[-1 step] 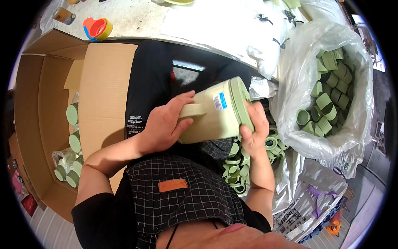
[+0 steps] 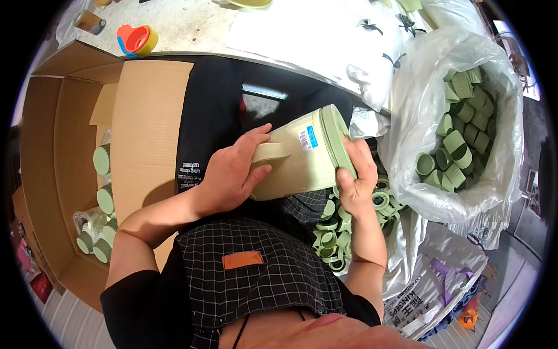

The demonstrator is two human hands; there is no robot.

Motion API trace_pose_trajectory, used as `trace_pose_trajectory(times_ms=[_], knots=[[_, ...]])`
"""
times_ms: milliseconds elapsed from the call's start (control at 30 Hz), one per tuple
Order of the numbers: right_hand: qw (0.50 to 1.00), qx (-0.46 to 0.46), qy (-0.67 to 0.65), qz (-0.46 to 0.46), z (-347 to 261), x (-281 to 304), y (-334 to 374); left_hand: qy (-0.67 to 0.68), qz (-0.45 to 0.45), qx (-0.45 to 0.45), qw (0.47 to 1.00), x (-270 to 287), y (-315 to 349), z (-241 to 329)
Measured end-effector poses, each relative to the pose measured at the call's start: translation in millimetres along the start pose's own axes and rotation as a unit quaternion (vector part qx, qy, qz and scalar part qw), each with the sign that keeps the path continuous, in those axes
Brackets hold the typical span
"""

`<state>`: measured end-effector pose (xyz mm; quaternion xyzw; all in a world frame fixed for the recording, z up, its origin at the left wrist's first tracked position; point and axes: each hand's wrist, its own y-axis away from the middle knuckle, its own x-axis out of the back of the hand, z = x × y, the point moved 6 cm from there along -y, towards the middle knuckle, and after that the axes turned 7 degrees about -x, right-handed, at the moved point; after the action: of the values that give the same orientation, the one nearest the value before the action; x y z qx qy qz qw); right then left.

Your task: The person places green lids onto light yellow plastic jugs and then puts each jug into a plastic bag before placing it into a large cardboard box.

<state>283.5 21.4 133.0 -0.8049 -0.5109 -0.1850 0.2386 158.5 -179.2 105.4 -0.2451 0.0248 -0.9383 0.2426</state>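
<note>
A pale green plastic pitcher (image 2: 296, 168) lies on its side above my lap, with its lidded end toward the right. My left hand (image 2: 232, 168) is around the handle (image 2: 271, 152) end, its thumb on the body near the base. The green lid (image 2: 335, 131) is on the pitcher's mouth, and my right hand (image 2: 359, 174) grips its rim, thumb at the near edge and fingers on the far side. A small blue and white label (image 2: 308, 138) sits on the body. Part of the fingers of both hands is hidden by the pitcher.
At left stands an open cardboard box (image 2: 49, 174) holding green-lidded items (image 2: 104, 198). A clear plastic bag (image 2: 407, 145) of green pieces (image 2: 462, 154) stands at right. Loose green rings (image 2: 331, 238) lie beside my lap. Beyond are a white table (image 2: 192, 29) and coloured plastic rings (image 2: 138, 41).
The pitcher has tipped slightly, and its label sits a little higher. My right hand has shifted slightly on the lid; my left hand keeps its hold.
</note>
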Motion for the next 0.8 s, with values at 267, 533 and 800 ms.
trace_pose_trajectory(times_ms=[267, 533, 800], knots=[[0.988, -0.148, -0.032, 0.01, 23, -8, -12, -0.066, -0.045, 0.026, 0.996, -26, 5, 17], [0.986, 0.069, 0.141, -0.061, -37, -12, 3, 0.098, 0.038, 0.018, 0.994, 10, 5, -35], [0.995, -0.085, 0.041, -0.045, 5, -3, -40, -0.048, -0.049, -0.102, 0.992, 18, -22, 0]])
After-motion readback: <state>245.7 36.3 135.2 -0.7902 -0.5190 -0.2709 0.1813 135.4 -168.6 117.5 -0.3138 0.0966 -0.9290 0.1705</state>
